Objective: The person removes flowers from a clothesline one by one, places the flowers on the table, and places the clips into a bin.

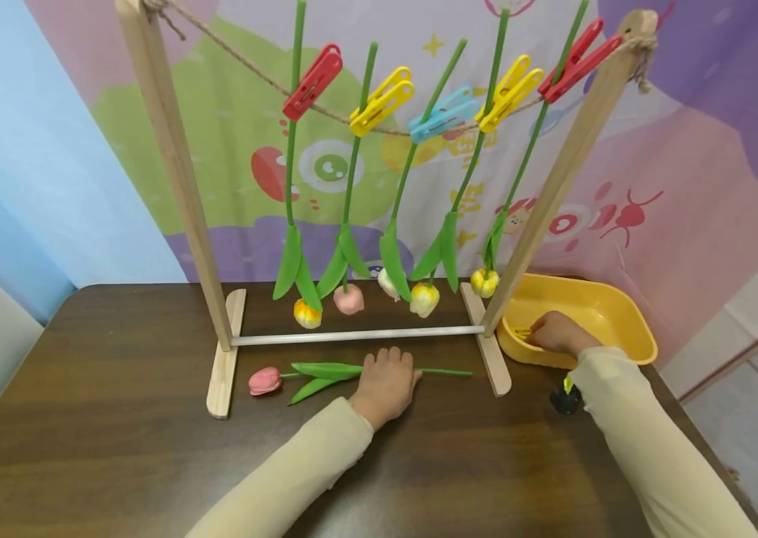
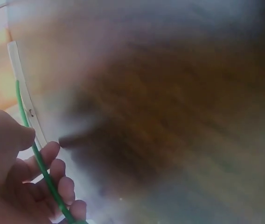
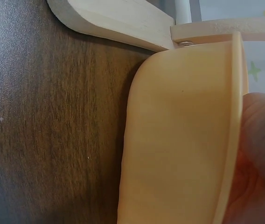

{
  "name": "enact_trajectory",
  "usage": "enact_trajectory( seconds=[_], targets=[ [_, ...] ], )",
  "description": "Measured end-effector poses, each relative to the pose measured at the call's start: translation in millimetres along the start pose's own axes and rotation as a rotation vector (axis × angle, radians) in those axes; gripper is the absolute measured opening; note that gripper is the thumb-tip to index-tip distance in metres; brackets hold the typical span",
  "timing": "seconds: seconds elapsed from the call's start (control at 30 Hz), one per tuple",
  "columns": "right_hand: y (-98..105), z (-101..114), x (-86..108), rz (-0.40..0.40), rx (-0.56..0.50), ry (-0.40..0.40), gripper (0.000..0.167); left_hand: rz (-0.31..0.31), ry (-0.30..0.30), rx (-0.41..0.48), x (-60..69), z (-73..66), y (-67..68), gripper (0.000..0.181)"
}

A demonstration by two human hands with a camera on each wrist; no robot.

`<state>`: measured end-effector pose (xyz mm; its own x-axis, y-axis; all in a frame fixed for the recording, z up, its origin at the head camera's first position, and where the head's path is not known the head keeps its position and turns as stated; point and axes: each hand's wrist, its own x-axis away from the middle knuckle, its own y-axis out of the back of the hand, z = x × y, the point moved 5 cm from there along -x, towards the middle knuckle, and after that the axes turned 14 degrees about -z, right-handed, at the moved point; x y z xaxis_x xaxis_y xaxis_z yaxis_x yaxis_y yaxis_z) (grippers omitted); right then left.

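Note:
A pink tulip (image 1: 265,381) lies on the table with its flower to the left. My left hand (image 1: 386,385) is over its stem; in the left wrist view, the curled fingers and thumb of that hand (image 2: 25,172) are round the green stem (image 2: 44,170). At the right, my right hand (image 1: 557,332) reaches into a yellow basin (image 1: 644,347), its fingertips on a yellow clothespin (image 1: 522,333). The basin's wall (image 3: 179,126) hides those fingertips in the right wrist view, where part of the right hand (image 3: 263,149) shows behind the rim.
Several tulips hang flower-down from a rope, held by red (image 1: 313,82), yellow (image 1: 381,101) and blue (image 1: 442,113) clothespins. The rope runs between wooden posts (image 1: 180,172) joined low by a white rod (image 1: 359,336). A small black object (image 1: 564,398) lies by the right sleeve.

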<state>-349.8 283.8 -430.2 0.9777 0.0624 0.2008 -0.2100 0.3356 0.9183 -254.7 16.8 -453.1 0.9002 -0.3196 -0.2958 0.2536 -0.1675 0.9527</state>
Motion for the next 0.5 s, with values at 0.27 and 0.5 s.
enact_trajectory(
  seconds=[0.27, 0.5],
  targets=[
    [1.0, 0.8, -0.1, 0.004, 0.015, -0.023, 0.046, -0.003, 0.026, 0.012, -2.5, 1.6, 2.5, 0.024],
    [0.6, 2.5, -1.4, -0.008, 0.048, 0.012, 0.044, 0.051, 0.030, -0.002, -2.9, 2.2, 1.2, 0.018]
  ],
)
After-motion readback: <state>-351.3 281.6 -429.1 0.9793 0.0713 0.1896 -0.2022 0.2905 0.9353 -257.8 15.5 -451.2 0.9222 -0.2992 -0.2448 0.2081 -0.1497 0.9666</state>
